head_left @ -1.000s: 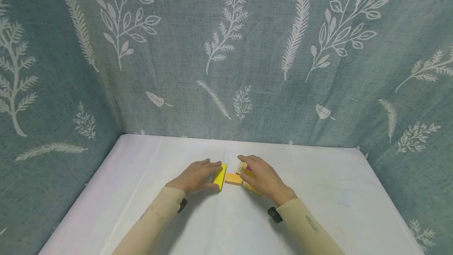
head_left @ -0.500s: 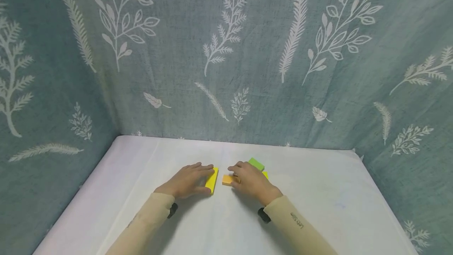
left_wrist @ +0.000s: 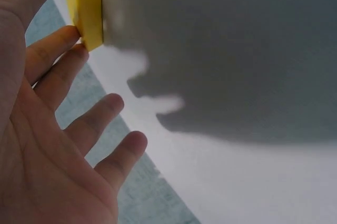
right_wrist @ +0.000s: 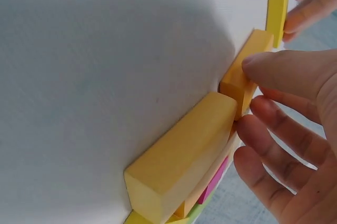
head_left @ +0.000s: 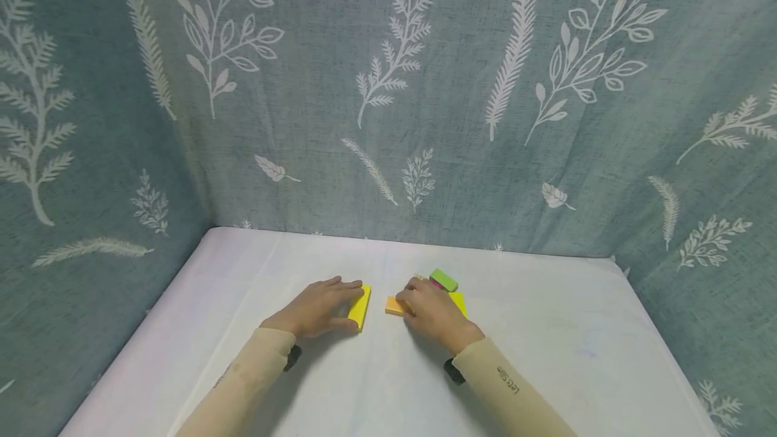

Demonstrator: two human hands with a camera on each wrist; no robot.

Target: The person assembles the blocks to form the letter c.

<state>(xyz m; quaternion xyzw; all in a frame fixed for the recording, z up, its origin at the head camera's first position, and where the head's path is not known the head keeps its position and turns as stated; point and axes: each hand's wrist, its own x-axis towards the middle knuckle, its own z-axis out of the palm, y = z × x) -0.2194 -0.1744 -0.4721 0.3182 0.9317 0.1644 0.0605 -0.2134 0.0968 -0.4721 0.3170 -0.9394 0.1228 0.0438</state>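
Note:
In the head view my left hand [head_left: 314,309] holds a flat yellow block [head_left: 361,311] by its ends, thumb at the near end and fingers at the far end. The left wrist view shows two fingertips against that block's end, the other fingers spread. To its right my right hand [head_left: 432,310] pinches a small orange block [head_left: 393,306]. Seen from the right wrist, the thumb lies on the orange block's face, with the index finger behind it. A pale yellow block [right_wrist: 181,150] lies end to end with the orange one, hidden under the right hand in the head view.
Beyond the right hand sit a green block [head_left: 444,280] and a bright yellow block [head_left: 458,301]; a magenta block [right_wrist: 215,181] shows beside the pale one. The white-covered table [head_left: 546,356] ends at a patterned grey-green curtain [head_left: 315,120] behind and at the sides.
My left hand has shifted left with the yellow block, widening its gap to the orange block. My right hand has moved left and nearer onto the orange block, uncovering the green block.

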